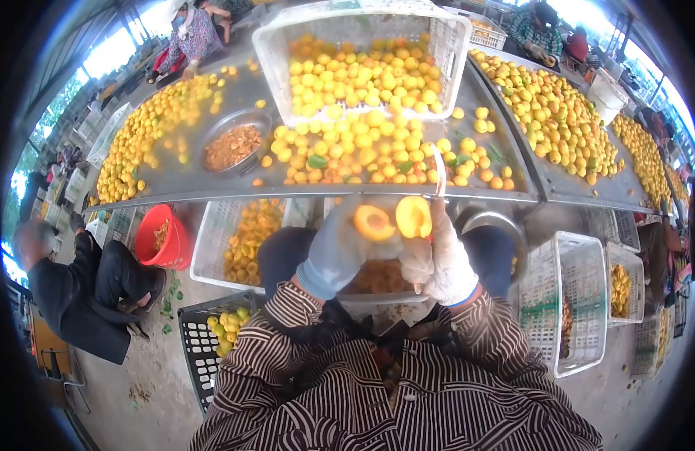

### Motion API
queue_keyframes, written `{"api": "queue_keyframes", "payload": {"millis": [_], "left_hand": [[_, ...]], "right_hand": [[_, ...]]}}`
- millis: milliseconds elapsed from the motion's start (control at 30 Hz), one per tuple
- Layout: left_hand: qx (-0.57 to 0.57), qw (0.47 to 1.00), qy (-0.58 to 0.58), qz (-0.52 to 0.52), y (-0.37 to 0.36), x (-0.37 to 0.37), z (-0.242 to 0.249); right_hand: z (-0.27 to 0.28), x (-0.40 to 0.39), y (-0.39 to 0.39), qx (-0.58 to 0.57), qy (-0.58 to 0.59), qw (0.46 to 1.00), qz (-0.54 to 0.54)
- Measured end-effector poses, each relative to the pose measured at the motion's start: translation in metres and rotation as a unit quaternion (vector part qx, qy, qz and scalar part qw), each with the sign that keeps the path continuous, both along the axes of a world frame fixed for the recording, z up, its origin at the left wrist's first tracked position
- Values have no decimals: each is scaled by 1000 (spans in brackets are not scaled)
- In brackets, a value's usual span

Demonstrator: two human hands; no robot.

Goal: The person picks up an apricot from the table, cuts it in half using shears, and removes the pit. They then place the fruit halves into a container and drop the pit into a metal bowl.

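My left hand (338, 244), in a pale glove with a blue cuff, is closed round an apricot half (373, 223), cut face up. My right hand (445, 267), in a white knit glove, grips a small knife (440, 171) with its blade pointing up. A second apricot half (413, 217) rests against the right thumb and fingers, close beside the first. Both hands are just in front of the metal table's edge (347, 197). Below them, partly hidden by the arms, a container (381, 276) holds orange-brown pieces.
A white crate (456, 68) tips whole apricots (355, 146) onto the table. A metal bowl (268, 120) of pieces stands left. Crates (561, 301), a red bucket (178, 244) and a black basket (189, 331) surround my legs. Another person (84, 286) sits at left.
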State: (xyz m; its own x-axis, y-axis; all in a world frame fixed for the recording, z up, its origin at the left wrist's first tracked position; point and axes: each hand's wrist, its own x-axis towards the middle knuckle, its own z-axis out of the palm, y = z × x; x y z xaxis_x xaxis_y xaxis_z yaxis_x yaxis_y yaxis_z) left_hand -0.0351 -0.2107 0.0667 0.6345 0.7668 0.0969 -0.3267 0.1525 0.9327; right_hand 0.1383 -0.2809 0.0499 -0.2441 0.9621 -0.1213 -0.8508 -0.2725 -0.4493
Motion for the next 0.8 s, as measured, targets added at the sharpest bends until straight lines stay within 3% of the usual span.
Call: {"api": "queue_keyframes", "payload": {"millis": [33, 67, 133, 267, 333, 367, 400, 533, 600, 633, 700, 733, 800], "left_hand": [[-132, 986, -67, -74, 1, -2, 2], [-132, 986, -65, -71, 3, -2, 4], [-117, 989, 46, -76, 6, -3, 8], [-84, 984, 139, -73, 10, 1, 14], [45, 980, 179, -77, 12, 8, 7], [139, 964, 209, -83, 16, 11, 1], [235, 938, 237, -90, 20, 12, -6], [281, 903, 317, -79, 29, 18, -19], [372, 824, 426, -50, 42, 18, -41], [371, 822, 428, -52, 49, 19, -53], [378, 709, 593, -63, 63, 19, -82], [376, 708, 594, -65, 67, 23, -96], [288, 587, 734, -185, 75, 38, -125]], "right_hand": [[2, 1, -1, -16, -54, 998, -3], [5, 1, -2, -32, -106, 994, -6], [9, 2, -3, -39, -143, 989, -20], [8, 13, -9, 12, -315, 948, -35], [-1, 20, -10, 23, -351, 936, -20], [-10, 24, -10, 105, -463, 879, -30], [3, 18, -11, -35, -344, 938, -15], [-12, 22, -12, -86, -345, 935, -12], [-20, 30, -12, -80, -354, 932, -19], [-22, 34, -12, -73, -347, 933, -66], [-15, 44, -14, -115, -368, 917, -100], [-12, 48, -17, -117, -366, 918, -99], [-9, 56, -20, -101, -375, 916, -101]]}}
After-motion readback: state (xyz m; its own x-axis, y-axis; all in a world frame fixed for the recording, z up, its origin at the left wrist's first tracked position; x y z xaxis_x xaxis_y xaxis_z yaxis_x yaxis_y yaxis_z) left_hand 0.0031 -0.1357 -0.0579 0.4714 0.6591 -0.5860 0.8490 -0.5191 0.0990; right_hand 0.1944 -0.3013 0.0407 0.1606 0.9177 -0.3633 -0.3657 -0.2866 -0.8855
